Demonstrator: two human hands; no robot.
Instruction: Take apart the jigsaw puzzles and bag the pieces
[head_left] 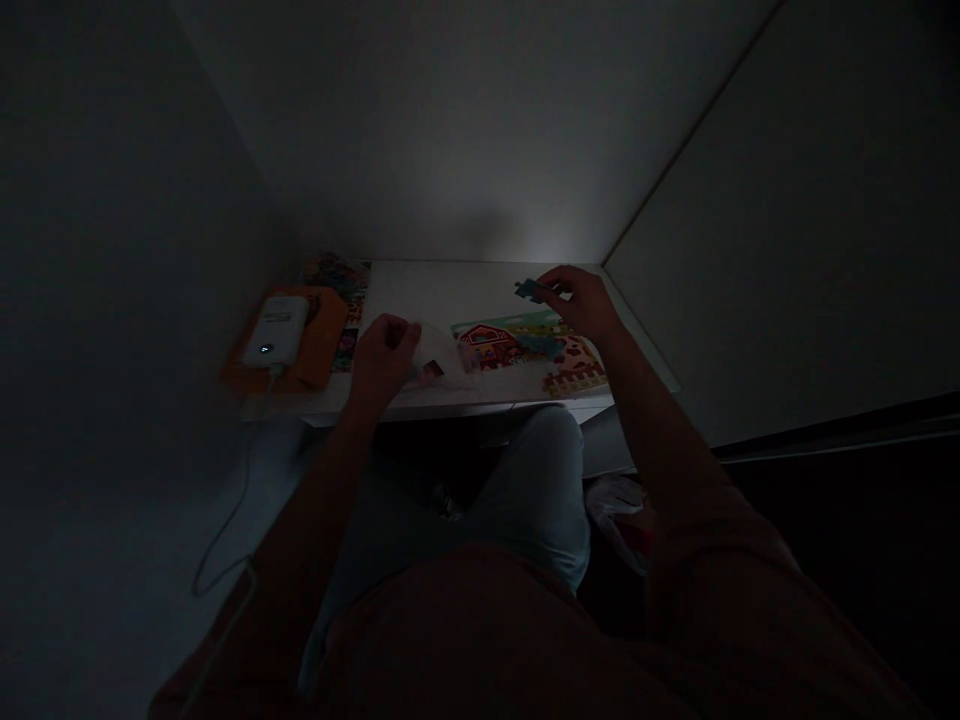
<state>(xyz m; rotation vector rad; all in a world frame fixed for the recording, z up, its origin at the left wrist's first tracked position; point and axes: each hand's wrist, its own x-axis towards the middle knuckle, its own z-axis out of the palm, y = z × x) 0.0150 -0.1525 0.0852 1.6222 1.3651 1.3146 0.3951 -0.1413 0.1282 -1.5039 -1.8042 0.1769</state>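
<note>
Between the thumb and fingers of my right hand [581, 298] is a dark teal jigsaw puzzle piece [529, 290], held up above the far right of the table. Below it lies a partly assembled farm puzzle [491, 335] with a red barn, a fence and a brown-spotted animal. My left hand [386, 358] is pinched closed at the edge of a clear plastic bag [448, 350]. A small dark red piece [432, 370] shows at the bag; whether it is inside or under it I cannot tell.
A white power bank [277, 330] with a lit display rests on an orange packet [326, 345] at the table's left. Its cable [246, 480] hangs down. A colourful printed sheet [352, 285] lies behind. Walls enclose the white table [427, 285]. A plastic bag [619, 500] sits below right.
</note>
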